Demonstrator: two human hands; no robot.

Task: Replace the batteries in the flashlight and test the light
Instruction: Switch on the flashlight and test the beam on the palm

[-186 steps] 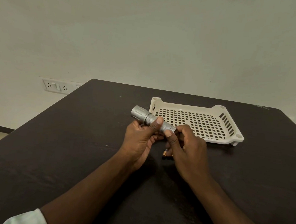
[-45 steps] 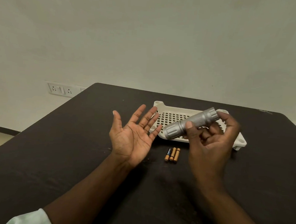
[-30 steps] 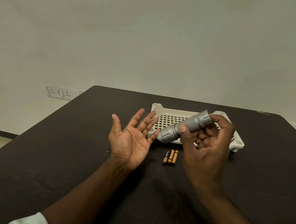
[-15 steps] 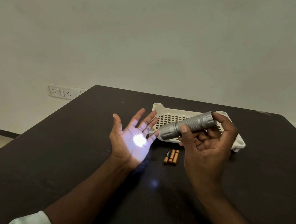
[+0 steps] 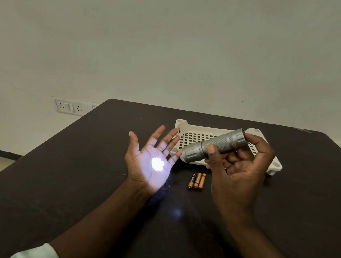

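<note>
My right hand (image 5: 236, 172) grips a silver flashlight (image 5: 214, 145), thumb on its barrel and fingers wrapped behind the tail end. Its head points left and down at my left hand (image 5: 149, 159), which is held up flat, palm facing me, fingers spread, holding nothing. A bright white spot of light sits on that palm, with a fainter bluish patch on the dark table (image 5: 62, 182) below. Three small black-and-copper batteries (image 5: 196, 180) lie side by side on the table between my hands.
A cream perforated plastic tray (image 5: 193, 128) stands behind the flashlight, nothing visible in it. A wall socket panel (image 5: 69, 107) is on the wall at the left. The table's left edge runs diagonally toward me.
One second ago no light showed; half a second ago the flashlight lit and a bright spot appeared on my left palm. Since then both hands have stayed almost still.
</note>
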